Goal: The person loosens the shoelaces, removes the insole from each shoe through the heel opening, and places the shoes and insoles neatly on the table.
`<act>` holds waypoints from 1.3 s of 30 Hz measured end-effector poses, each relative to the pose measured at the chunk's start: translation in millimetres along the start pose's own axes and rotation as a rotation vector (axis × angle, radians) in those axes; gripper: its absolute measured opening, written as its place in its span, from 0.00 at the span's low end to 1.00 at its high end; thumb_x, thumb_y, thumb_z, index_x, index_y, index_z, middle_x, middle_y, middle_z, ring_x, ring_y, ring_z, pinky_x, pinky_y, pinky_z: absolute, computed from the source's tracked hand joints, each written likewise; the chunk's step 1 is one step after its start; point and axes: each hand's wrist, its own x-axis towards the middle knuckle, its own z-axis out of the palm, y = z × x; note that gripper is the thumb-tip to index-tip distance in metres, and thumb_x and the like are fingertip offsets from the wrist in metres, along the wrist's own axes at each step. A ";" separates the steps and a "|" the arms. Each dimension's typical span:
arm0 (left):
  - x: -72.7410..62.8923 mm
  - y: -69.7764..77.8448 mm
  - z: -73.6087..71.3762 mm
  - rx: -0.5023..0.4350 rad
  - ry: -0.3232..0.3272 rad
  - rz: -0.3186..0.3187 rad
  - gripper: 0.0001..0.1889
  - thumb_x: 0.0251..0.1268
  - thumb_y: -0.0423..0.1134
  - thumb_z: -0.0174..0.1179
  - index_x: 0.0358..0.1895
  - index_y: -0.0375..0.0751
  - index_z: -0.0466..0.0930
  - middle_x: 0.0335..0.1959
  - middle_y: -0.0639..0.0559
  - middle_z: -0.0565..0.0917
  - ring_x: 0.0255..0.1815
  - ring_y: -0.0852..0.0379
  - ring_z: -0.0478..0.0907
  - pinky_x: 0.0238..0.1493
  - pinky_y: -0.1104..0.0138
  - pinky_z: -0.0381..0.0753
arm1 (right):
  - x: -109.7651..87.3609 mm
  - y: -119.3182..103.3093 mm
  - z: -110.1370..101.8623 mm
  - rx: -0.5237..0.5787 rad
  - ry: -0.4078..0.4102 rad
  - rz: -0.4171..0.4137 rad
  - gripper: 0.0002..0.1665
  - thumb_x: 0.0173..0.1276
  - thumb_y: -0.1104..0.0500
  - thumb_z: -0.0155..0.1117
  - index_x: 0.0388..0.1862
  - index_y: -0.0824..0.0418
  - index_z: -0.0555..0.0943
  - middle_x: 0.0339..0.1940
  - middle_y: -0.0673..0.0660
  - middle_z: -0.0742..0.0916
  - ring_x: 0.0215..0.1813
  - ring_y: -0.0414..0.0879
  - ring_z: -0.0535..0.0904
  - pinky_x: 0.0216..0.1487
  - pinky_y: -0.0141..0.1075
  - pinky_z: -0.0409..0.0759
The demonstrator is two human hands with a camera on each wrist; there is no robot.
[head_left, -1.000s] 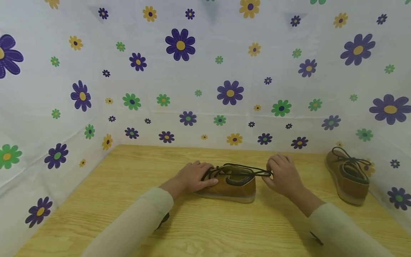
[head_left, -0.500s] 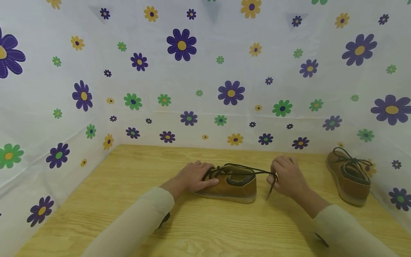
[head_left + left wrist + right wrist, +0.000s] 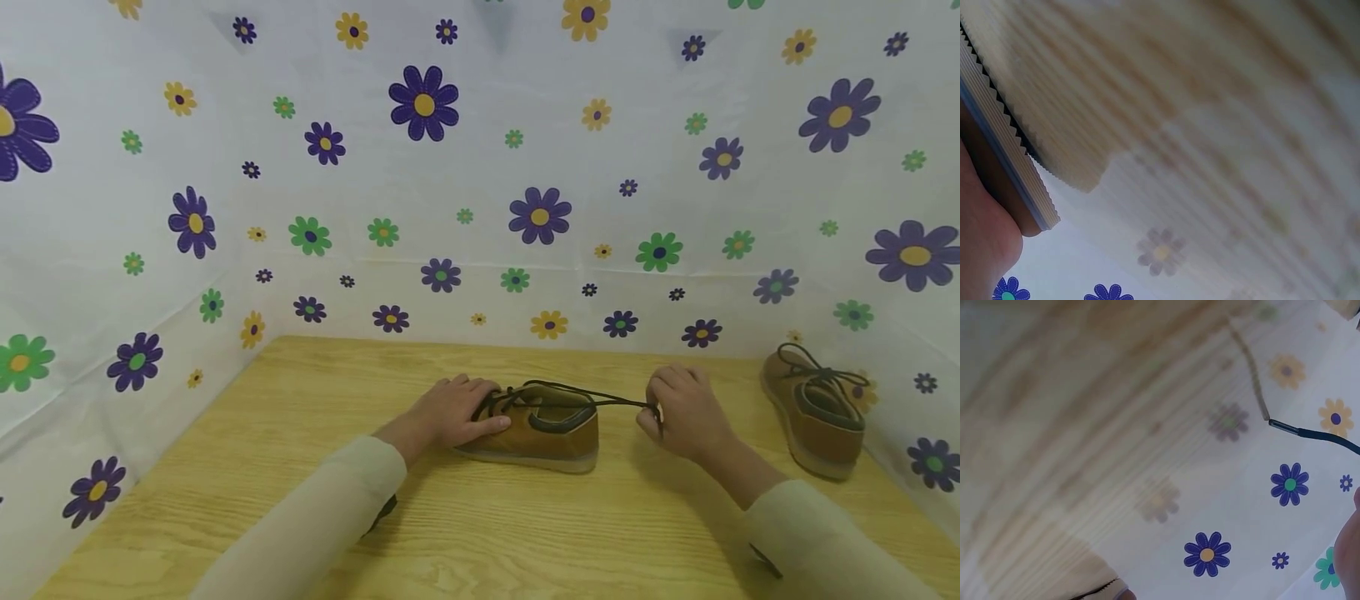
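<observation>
Brown shoe (image 3: 543, 440), left hand (image 3: 453, 414) curled round it; right hand (image 3: 686, 412) pinching dark laces (image 3: 637, 404), taut toward 3 o'clock.

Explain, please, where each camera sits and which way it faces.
Head: on the head, facing forward and down at two shoes; left hand, right hand, sleeves show.
Left wrist: on that wrist, facing a sole and table; left hand at the edge.
Right wrist: on that wrist, facing the lace tip and cloth; right hand at the edge.
Head and left wrist share the left hand.
</observation>
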 end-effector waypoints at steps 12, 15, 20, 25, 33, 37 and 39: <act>1.2 0.0 -1.0 0.004 0.011 0.016 0.40 0.71 0.71 0.43 0.75 0.48 0.64 0.71 0.48 0.73 0.69 0.45 0.70 0.69 0.46 0.67 | -5.4 7.6 -5.6 -0.012 -0.077 0.077 0.11 0.48 0.59 0.66 0.20 0.55 0.71 0.31 0.54 0.81 0.39 0.53 0.75 0.45 0.53 0.71; 0.7 1.0 -2.9 0.007 0.016 0.025 0.39 0.71 0.70 0.44 0.75 0.48 0.64 0.70 0.47 0.74 0.68 0.44 0.71 0.68 0.46 0.68 | -7.6 10.0 -7.1 -0.016 -0.103 0.102 0.11 0.49 0.58 0.66 0.20 0.55 0.71 0.31 0.54 0.81 0.39 0.52 0.75 0.46 0.52 0.70; 0.7 -0.5 -1.3 -0.001 0.012 0.019 0.40 0.71 0.71 0.43 0.75 0.48 0.64 0.70 0.48 0.73 0.69 0.44 0.70 0.69 0.46 0.67 | -11.3 12.1 -10.8 -0.014 -0.147 0.139 0.12 0.51 0.59 0.68 0.20 0.55 0.71 0.31 0.53 0.80 0.41 0.53 0.76 0.48 0.55 0.71; 1.6 -2.3 1.4 0.002 0.008 0.015 0.41 0.70 0.73 0.40 0.75 0.49 0.63 0.71 0.48 0.73 0.69 0.45 0.70 0.69 0.46 0.66 | -15.8 15.1 -17.1 -0.015 -0.172 0.167 0.13 0.52 0.59 0.70 0.21 0.56 0.72 0.32 0.55 0.81 0.42 0.55 0.78 0.50 0.58 0.72; 0.3 1.0 -2.2 -0.001 0.001 0.003 0.40 0.71 0.71 0.43 0.75 0.48 0.63 0.71 0.47 0.72 0.70 0.44 0.69 0.70 0.46 0.66 | -26.8 26.5 -26.2 -0.030 -0.187 0.173 0.11 0.50 0.60 0.68 0.20 0.55 0.72 0.26 0.50 0.77 0.35 0.50 0.74 0.44 0.53 0.70; -0.9 1.6 -2.8 0.001 -0.001 0.003 0.40 0.71 0.71 0.43 0.75 0.48 0.63 0.71 0.47 0.73 0.70 0.44 0.69 0.71 0.46 0.65 | -30.0 29.9 -29.4 -0.032 -0.289 0.211 0.12 0.53 0.58 0.68 0.20 0.54 0.72 0.26 0.49 0.77 0.35 0.49 0.73 0.45 0.54 0.69; -1.5 1.3 -1.4 -0.004 0.000 0.006 0.40 0.71 0.71 0.43 0.75 0.48 0.64 0.71 0.48 0.73 0.70 0.44 0.69 0.70 0.46 0.66 | -30.9 30.1 -29.7 -0.031 -0.389 0.243 0.12 0.55 0.56 0.67 0.19 0.54 0.72 0.25 0.48 0.76 0.33 0.47 0.73 0.46 0.55 0.70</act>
